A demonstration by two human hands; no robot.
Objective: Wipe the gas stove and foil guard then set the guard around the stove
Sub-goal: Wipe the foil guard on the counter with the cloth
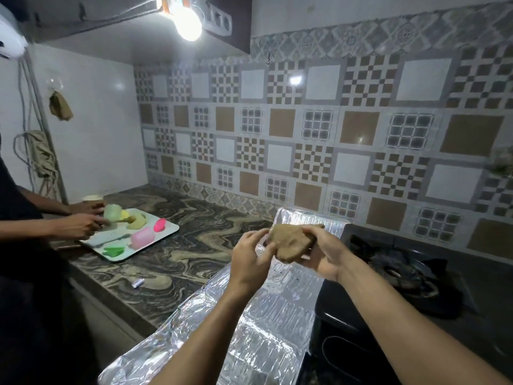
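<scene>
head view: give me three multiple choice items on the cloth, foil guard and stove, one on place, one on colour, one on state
1. Where does the foil guard lie?
A. to the left of the gas stove
B. on top of the burner
C. hung on the wall

2. What colour is the cloth?
A. pink
B. brown
C. white

3. How is the cloth held?
A. spread flat on the counter
B. draped over the stove
C. bunched, with the right hand gripping it and the left hand at its edge

Answers: 1 A, the foil lies flat beside the stove; 2 B, it shows dull brown; 3 C, it is held up above the foil.
</scene>
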